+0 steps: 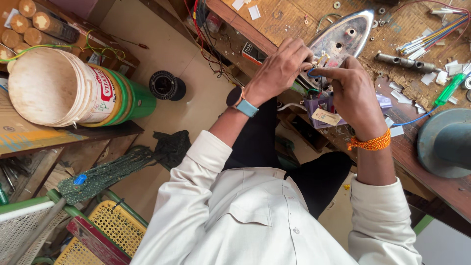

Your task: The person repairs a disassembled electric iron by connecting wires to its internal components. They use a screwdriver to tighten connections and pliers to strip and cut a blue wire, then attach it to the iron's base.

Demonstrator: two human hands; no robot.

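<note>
Both hands worked at the iron soleplate [343,37] lying at the counter's [289,19] near edge. The left hand [279,68] pinched something small at its rear, seemingly a terminal; the right hand [355,93] pinched a blue wire [311,73].

A small repair workshop is shown. A scarred wooden tabletop [289,19] is strewn with loose coloured wires [431,37], washers, a green-handled screwdriver [449,88] and scraps of paper. A dismantled clothes iron with a shiny metal soleplate [343,37] is propped at its edge. Stacked plastic buckets [73,88] are stored on a side shelf.
</note>
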